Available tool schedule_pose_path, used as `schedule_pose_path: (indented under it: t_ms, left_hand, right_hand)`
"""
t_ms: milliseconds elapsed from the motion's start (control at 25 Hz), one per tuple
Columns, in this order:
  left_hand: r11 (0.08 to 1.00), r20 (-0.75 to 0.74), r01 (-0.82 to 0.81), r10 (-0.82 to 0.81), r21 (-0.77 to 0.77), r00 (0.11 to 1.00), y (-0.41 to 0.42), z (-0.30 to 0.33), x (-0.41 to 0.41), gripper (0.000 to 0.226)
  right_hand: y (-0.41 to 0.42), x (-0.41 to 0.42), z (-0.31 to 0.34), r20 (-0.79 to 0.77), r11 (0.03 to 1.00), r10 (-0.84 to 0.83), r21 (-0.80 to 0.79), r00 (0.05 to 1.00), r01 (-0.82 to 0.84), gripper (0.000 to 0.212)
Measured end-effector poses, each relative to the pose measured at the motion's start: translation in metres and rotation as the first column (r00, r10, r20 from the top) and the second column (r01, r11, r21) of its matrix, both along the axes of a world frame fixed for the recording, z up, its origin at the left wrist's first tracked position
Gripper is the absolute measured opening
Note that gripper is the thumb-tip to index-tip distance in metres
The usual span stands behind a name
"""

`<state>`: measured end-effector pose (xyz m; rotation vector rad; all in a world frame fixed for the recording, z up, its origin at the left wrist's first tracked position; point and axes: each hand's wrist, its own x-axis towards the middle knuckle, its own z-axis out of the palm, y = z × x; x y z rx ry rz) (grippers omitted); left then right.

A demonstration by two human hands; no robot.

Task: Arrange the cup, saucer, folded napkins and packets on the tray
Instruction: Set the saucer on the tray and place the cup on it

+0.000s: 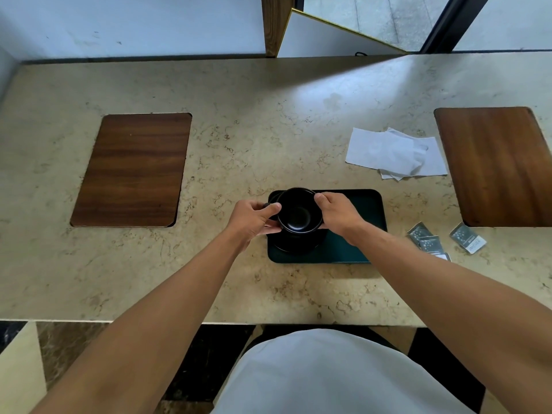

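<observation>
A black cup [298,215] stands over a black saucer [301,248] at the left end of a dark green tray [364,213]. My left hand [254,221] grips the cup's left side, where the handle is. My right hand [339,216] grips its right side, thumb on the rim. White napkins [394,153] lie loosely spread on the counter behind and right of the tray. Several grey packets [427,240] lie on the counter right of the tray, one of them [467,242] farther right.
The marble counter [239,138] has two wooden inlay panels, one at the left [131,168] and one at the right [498,165]. A wall and a window frame stand behind. The counter's front edge runs just below my forearms.
</observation>
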<state>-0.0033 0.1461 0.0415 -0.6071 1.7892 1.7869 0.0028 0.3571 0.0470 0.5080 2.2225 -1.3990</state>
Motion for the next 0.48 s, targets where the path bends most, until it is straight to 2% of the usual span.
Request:
schedule_pose_path:
  t_ms: [240, 480]
  left_hand:
    - [0.994, -0.019, 0.003, -0.005, -0.112, 1.000, -0.0012, -0.0021, -0.0002, 0.032]
    - [0.988, 0.007, 0.020, -0.019, -0.156, 1.000, -0.0013, -0.0064, 0.0006, 0.032]
  right_hand:
    - [-0.0040, -0.0021, 0.0005, -0.007, 0.996, 0.036, 0.086, 0.999, -0.035, 0.043]
    - [-0.0063, -0.0021, 0.0021, 0.003, 0.990, 0.063, 0.129, 0.998, -0.063, 0.042]
